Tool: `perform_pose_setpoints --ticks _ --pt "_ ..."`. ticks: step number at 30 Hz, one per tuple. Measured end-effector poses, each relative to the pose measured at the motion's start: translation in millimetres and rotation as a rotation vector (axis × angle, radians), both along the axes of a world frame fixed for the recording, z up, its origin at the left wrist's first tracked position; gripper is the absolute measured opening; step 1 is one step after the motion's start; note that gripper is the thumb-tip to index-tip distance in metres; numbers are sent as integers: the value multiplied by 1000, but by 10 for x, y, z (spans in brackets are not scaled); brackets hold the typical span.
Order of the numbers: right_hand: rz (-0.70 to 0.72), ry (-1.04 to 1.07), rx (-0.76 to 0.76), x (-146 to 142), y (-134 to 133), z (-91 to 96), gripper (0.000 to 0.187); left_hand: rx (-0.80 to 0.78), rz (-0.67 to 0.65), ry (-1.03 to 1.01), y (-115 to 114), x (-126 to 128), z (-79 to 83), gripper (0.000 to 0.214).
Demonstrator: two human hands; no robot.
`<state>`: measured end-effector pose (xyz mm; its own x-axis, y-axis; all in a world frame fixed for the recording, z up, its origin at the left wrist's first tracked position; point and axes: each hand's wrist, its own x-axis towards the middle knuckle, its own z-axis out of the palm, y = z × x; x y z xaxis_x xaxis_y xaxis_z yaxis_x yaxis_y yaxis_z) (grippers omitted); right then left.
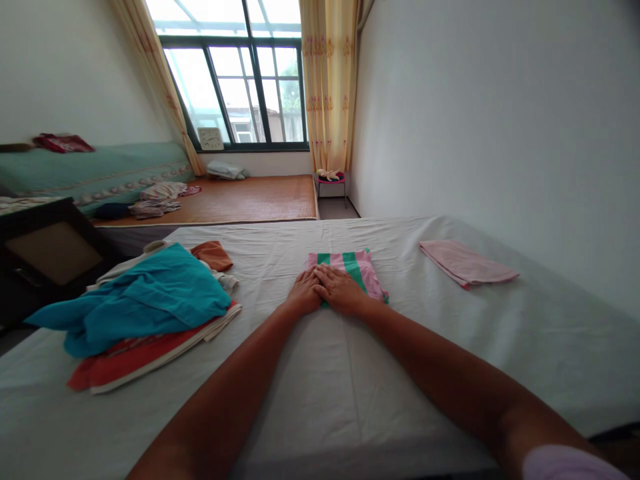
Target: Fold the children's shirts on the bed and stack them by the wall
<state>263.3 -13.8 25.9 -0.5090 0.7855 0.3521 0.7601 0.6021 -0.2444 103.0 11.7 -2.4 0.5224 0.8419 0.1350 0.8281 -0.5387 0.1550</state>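
A folded cloth with pink and green stripes (356, 265) lies in the middle of a bed covered by a white sheet (310, 373). Both my hands rest on its near edge, side by side and touching. My left hand (305, 291) lies flat with its fingers stretched forward. My right hand (341, 289) also presses flat on the cloth, fingers extended toward the left hand. Neither hand grips anything.
A folded pink cloth (466, 263) lies at the right of the bed. A heap of teal, orange and red-and-white clothes (145, 310) sits at the left. Beyond are a woven-mat platform (250, 199), a green-covered bed (95, 175), a window, curtains and a small stool (331, 180).
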Motion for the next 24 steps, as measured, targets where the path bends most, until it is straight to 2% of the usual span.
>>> perform_pose_setpoints --ticks 2,5,8,12,16,24 --pt "-54 -39 -49 9 18 -130 59 -8 10 7 -7 5 8 58" --pt "-165 -128 -73 231 119 -228 60 -8 53 -21 -32 32 51 57" --pt "-262 -194 -110 455 206 -218 63 -20 99 -19 -57 60 87 57" --pt "-367 -182 -221 618 269 -188 66 -35 154 -17 -65 65 81 59" --pt "-413 -138 -278 709 318 -201 66 -39 200 -40 -66 46 64 64" --pt "-410 -94 -247 732 362 -276 63 -52 358 -118 -57 -2 65 65"
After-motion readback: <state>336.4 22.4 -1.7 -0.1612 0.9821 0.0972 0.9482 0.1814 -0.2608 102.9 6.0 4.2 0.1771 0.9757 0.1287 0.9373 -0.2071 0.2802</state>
